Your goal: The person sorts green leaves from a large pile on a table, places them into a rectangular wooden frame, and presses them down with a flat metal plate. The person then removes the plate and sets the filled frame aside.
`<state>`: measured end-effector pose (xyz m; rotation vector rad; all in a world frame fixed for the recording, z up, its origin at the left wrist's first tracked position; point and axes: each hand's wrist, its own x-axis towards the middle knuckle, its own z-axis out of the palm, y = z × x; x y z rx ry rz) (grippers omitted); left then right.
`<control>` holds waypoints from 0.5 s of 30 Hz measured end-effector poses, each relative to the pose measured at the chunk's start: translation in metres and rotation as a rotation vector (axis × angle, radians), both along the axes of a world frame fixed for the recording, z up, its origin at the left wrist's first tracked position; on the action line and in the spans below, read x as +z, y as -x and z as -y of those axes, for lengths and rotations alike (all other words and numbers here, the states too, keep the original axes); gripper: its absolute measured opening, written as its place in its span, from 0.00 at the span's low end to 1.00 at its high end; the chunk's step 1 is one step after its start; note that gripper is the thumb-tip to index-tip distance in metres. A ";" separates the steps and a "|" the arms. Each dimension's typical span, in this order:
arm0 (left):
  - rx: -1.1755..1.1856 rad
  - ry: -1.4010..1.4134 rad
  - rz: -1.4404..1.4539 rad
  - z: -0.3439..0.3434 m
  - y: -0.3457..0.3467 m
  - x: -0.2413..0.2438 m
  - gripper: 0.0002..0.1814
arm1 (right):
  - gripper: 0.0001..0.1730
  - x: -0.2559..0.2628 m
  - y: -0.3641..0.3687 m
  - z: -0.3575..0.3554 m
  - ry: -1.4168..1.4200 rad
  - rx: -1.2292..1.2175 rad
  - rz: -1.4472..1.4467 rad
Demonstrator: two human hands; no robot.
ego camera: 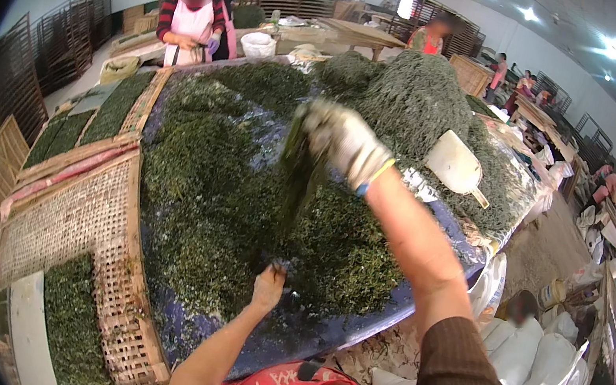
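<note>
My right hand (346, 138), in a soiled white work glove with a yellow and blue cuff, is raised over the table. It grips a bunch of dark green strands (295, 178) that hang down, blurred by motion. My bare left hand (269, 287) is low at the near side of a spread of dark green chopped plant matter (194, 193). Its fingertips are partly hidden, so what they hold is unclear. The plant matter lies on a blue sheet (273, 343) over the tabletop.
At the left lies a woven bamboo tray (65, 216) with a pressed green strip (75, 331) and a pale flat board (33, 331). A grey-green heap (424, 96) rises at the back, a white scoop (456, 162) against it. White sacks (534, 358) stand right. A person (196, 20) works opposite.
</note>
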<state>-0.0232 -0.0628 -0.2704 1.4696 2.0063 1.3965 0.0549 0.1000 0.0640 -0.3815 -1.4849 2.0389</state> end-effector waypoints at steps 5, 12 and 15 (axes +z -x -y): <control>-0.797 0.278 -0.307 0.030 -0.004 0.053 0.12 | 0.12 0.048 -0.016 -0.029 -0.541 -0.097 0.459; -0.545 0.069 -0.657 -0.017 0.019 0.211 0.07 | 0.11 0.075 -0.022 -0.002 -0.318 -0.068 0.466; -0.330 -0.425 -0.771 -0.051 0.001 0.268 0.13 | 0.10 0.078 -0.024 -0.004 -0.350 -0.041 0.512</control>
